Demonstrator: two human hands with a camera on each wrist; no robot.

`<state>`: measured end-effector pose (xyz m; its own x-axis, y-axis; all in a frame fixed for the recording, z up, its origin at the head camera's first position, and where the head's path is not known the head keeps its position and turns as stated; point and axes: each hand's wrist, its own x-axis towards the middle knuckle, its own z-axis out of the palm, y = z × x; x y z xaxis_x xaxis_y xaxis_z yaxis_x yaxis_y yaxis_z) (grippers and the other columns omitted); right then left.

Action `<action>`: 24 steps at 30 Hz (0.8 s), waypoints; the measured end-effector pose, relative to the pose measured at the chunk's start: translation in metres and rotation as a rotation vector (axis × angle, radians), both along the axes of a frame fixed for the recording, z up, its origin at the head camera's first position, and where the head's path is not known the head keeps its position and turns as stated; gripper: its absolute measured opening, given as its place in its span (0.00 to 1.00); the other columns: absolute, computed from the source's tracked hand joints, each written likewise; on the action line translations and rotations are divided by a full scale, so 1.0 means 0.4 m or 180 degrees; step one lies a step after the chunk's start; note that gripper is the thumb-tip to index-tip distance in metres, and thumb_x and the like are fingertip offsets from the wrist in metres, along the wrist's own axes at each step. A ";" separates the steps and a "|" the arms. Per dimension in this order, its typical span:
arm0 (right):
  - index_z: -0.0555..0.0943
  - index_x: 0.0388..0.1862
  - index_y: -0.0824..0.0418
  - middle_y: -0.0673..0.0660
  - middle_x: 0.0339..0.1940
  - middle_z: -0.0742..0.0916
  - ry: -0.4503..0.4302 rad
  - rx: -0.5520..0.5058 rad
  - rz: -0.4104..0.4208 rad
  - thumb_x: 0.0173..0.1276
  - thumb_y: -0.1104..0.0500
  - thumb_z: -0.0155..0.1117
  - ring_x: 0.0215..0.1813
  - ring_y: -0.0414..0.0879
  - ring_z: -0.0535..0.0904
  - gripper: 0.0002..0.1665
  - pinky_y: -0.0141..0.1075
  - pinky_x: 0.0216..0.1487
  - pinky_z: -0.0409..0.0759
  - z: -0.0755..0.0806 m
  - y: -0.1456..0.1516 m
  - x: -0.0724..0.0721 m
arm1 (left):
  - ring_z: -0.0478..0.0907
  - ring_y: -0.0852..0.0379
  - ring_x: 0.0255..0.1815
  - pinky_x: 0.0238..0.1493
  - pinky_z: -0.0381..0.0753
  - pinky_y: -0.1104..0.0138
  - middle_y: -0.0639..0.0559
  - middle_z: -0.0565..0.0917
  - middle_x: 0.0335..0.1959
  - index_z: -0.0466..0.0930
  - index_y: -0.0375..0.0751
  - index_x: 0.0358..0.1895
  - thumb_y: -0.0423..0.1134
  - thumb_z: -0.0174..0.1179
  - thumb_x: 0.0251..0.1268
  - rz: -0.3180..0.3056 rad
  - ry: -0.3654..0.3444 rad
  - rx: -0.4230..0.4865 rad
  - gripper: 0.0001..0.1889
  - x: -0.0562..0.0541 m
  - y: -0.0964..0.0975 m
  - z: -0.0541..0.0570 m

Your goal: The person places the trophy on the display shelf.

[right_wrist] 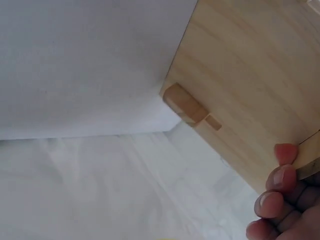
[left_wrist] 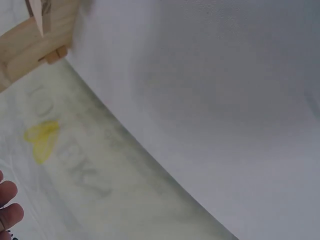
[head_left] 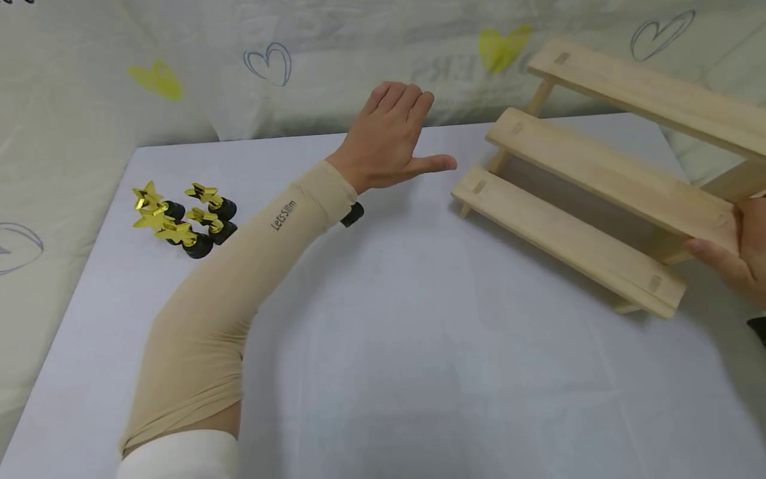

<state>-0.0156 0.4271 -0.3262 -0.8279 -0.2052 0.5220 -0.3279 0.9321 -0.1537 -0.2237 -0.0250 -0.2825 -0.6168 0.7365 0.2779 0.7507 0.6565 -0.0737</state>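
Observation:
A three-tier wooden step shelf (head_left: 604, 183) stands slanted at the right of the white table. My right hand (head_left: 755, 249) grips the right end of its middle board, thumb on top. In the right wrist view, the fingertips (right_wrist: 272, 205) curl at the edge of the shelf's wooden side panel (right_wrist: 240, 75). To the left of the shelf my left hand (head_left: 391, 136) is held over the back of the table, fingers loosely bent, thumb pointing at the shelf, nothing in it. Fingertips (left_wrist: 10, 215) of that hand show at the left wrist view's edge.
Several gold star trophies (head_left: 173, 216) with black bases are grouped at the table's back left. A black base (head_left: 353, 214) peeks out beneath the left forearm, the rest of it hidden. Behind the table (head_left: 389, 346) hangs a pale cloth (head_left: 359, 40) with drawn hearts.

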 end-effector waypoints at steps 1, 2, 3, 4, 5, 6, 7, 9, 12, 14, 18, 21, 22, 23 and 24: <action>0.70 0.40 0.86 0.66 0.14 0.69 -0.0024 -0.0020 0.0019 0.69 0.17 0.40 0.19 0.26 0.51 0.65 0.28 0.12 0.46 0.001 0.000 -0.002 | 0.67 0.45 0.66 0.80 0.57 0.59 0.44 0.74 0.57 0.66 0.37 0.63 0.82 0.45 0.65 -0.0028 0.0003 -0.0005 0.48 0.000 0.008 -0.002; 0.71 0.41 0.86 0.67 0.15 0.70 -0.0057 -0.0038 0.0025 0.69 0.17 0.41 0.19 0.27 0.52 0.65 0.28 0.12 0.47 0.002 0.000 -0.004 | 0.67 0.45 0.66 0.80 0.57 0.60 0.44 0.74 0.58 0.66 0.37 0.63 0.82 0.44 0.65 -0.0045 -0.0012 -0.0010 0.48 0.001 0.015 -0.003; 0.71 0.42 0.87 0.68 0.16 0.70 -0.0068 -0.0039 0.0049 0.69 0.18 0.41 0.18 0.31 0.55 0.66 0.29 0.13 0.47 0.002 0.000 -0.006 | 0.67 0.45 0.67 0.80 0.56 0.60 0.44 0.74 0.58 0.66 0.38 0.63 0.82 0.44 0.65 -0.0065 -0.0019 -0.0015 0.48 0.002 0.023 -0.005; 0.71 0.43 0.87 0.68 0.17 0.70 -0.0063 -0.0031 0.0082 0.69 0.18 0.41 0.18 0.36 0.58 0.65 0.29 0.14 0.47 0.002 0.000 -0.008 | 0.67 0.45 0.68 0.81 0.57 0.60 0.44 0.74 0.59 0.66 0.38 0.64 0.82 0.43 0.65 -0.0091 -0.0024 -0.0022 0.48 0.004 0.030 -0.007; 0.71 0.43 0.87 0.70 0.19 0.71 -0.0058 -0.0024 0.0106 0.70 0.18 0.40 0.18 0.43 0.61 0.65 0.28 0.16 0.48 0.003 -0.001 -0.009 | 0.67 0.45 0.68 0.81 0.57 0.60 0.44 0.74 0.59 0.65 0.38 0.65 0.82 0.43 0.65 -0.0126 -0.0026 -0.0029 0.49 0.006 0.036 -0.009; 0.70 0.44 0.87 0.71 0.20 0.71 -0.0059 -0.0042 0.0122 0.70 0.18 0.40 0.19 0.48 0.63 0.65 0.28 0.18 0.49 0.002 -0.002 -0.010 | 0.68 0.45 0.68 0.81 0.57 0.60 0.44 0.74 0.60 0.66 0.37 0.65 0.82 0.43 0.65 -0.0165 -0.0016 -0.0033 0.49 0.009 0.042 -0.012; 0.70 0.45 0.87 0.73 0.23 0.71 -0.0050 -0.0032 0.0119 0.70 0.17 0.39 0.21 0.55 0.65 0.66 0.27 0.21 0.49 0.001 -0.003 -0.010 | 0.68 0.45 0.68 0.81 0.58 0.60 0.44 0.74 0.60 0.66 0.37 0.65 0.82 0.42 0.65 -0.0200 0.0001 -0.0039 0.49 0.012 0.048 -0.016; 0.69 0.47 0.86 0.77 0.28 0.71 0.0024 0.0038 0.0108 0.69 0.15 0.35 0.27 0.67 0.65 0.67 0.30 0.27 0.51 0.000 -0.007 -0.010 | 0.69 0.45 0.67 0.80 0.59 0.59 0.44 0.74 0.59 0.67 0.37 0.64 0.82 0.43 0.65 -0.0258 0.0050 -0.0038 0.49 0.016 0.059 -0.025; 0.68 0.50 0.85 0.78 0.31 0.71 0.0001 0.0060 0.0055 0.67 0.13 0.30 0.31 0.69 0.64 0.70 0.34 0.32 0.53 0.002 -0.014 -0.011 | 0.70 0.45 0.67 0.80 0.60 0.60 0.45 0.76 0.58 0.69 0.37 0.63 0.82 0.43 0.65 -0.0283 0.0108 -0.0013 0.48 0.020 0.075 -0.033; 0.68 0.51 0.85 0.77 0.32 0.70 -0.0021 0.0094 0.0001 0.65 0.12 0.27 0.32 0.69 0.63 0.72 0.38 0.34 0.53 0.004 -0.019 -0.010 | 0.70 0.46 0.67 0.81 0.59 0.60 0.45 0.76 0.58 0.69 0.38 0.63 0.81 0.43 0.66 -0.0263 0.0102 -0.0011 0.47 0.020 0.088 -0.037; 0.68 0.51 0.84 0.77 0.33 0.70 0.0064 0.0152 -0.0012 0.65 0.12 0.26 0.33 0.70 0.63 0.72 0.41 0.34 0.53 0.002 -0.020 -0.013 | 0.69 0.47 0.70 0.81 0.58 0.61 0.46 0.76 0.61 0.69 0.39 0.65 0.80 0.40 0.69 -0.0235 0.0085 -0.0083 0.46 0.022 0.115 -0.046; 0.69 0.49 0.84 0.79 0.33 0.72 0.0204 0.0230 0.0049 0.65 0.12 0.26 0.32 0.71 0.65 0.72 0.42 0.31 0.54 0.000 -0.018 -0.020 | 0.70 0.46 0.69 0.80 0.60 0.60 0.46 0.77 0.62 0.70 0.39 0.65 0.79 0.39 0.70 -0.0246 0.0106 -0.0104 0.45 0.027 0.132 -0.052; 0.70 0.49 0.84 0.79 0.33 0.72 0.0205 0.0211 0.0076 0.65 0.12 0.27 0.32 0.71 0.65 0.71 0.41 0.31 0.55 0.000 -0.018 -0.022 | 0.70 0.46 0.69 0.80 0.60 0.60 0.46 0.77 0.61 0.70 0.39 0.65 0.79 0.39 0.70 -0.0251 0.0118 -0.0107 0.45 0.029 0.137 -0.054; 0.70 0.49 0.84 0.80 0.33 0.72 0.0195 0.0216 0.0105 0.66 0.12 0.27 0.32 0.71 0.65 0.71 0.39 0.31 0.55 0.002 -0.017 -0.024 | 0.70 0.46 0.68 0.79 0.61 0.59 0.45 0.78 0.61 0.70 0.39 0.65 0.79 0.39 0.70 -0.0252 0.0137 -0.0111 0.45 0.031 0.142 -0.055; 0.69 0.49 0.84 0.80 0.33 0.73 0.0179 0.0215 0.0127 0.65 0.12 0.27 0.32 0.71 0.65 0.71 0.38 0.32 0.54 0.004 -0.016 -0.025 | 0.70 0.46 0.68 0.78 0.62 0.59 0.45 0.78 0.60 0.70 0.38 0.64 0.79 0.39 0.70 -0.0249 0.0131 -0.0112 0.45 0.034 0.146 -0.056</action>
